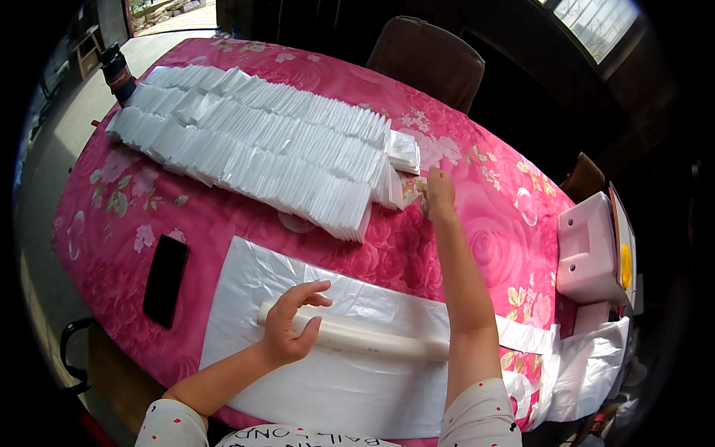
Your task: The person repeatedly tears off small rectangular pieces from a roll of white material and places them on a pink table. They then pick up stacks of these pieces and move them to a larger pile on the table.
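My left hand [292,325] hovers over the left part of a pale plastic tube [365,341], thumb and fingers apart and nothing between them. The tube lies crosswise on a flat white plastic sheet [298,391] in front of me. Stretched far forward, my right hand [441,192] is closed, its fingers curled; whatever it may hold is hidden. It is beside the right end of long rows of folded white plastic packets [253,141], packed tightly on edge. A small pile of flat folded packets [404,151] lies just left of that hand.
A pink flowered tablecloth [201,216] covers the table. A black phone [165,281] lies at left, a dark bottle [117,73] stands at far left. On the right are a white foam box [592,242] and crumpled white plastic [588,369]. A brown chair [426,63] stands beyond.
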Tool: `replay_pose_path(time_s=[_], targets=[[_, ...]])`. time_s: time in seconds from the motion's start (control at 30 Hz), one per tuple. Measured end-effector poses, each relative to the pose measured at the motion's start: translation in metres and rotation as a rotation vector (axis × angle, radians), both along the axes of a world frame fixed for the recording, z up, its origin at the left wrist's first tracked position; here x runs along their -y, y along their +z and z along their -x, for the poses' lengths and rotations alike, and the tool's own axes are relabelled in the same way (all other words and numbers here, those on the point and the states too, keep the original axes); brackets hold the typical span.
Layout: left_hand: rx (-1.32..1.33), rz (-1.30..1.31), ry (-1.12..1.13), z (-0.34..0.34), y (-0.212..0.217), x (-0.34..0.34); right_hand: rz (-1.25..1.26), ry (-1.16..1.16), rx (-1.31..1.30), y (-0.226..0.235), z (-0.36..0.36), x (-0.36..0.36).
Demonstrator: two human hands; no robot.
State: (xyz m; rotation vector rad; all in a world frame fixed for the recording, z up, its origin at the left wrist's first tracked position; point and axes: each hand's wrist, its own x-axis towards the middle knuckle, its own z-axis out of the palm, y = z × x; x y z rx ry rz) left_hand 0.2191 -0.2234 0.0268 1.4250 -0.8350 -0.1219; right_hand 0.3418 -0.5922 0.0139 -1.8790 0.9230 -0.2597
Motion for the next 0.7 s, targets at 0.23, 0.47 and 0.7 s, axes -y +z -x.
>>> replay_pose_path(time_s=[0.23, 0.47, 0.7], targets=[[0.279, 0.083, 0.095, 0.011, 0.004, -0.017, 0.384, -0.090, -0.261, -0.031, -0.069, 0.047], [0.244, 0.081, 0.092, 0.006, 0.003, -0.029, -0.094, 0.020, -0.204, 0.011, -0.071, 0.009], [0.190, 0.050, 0.119, 0.008, -0.004, -0.034, 0.579, -0.092, 0.029, 0.017, -0.074, -0.011]])
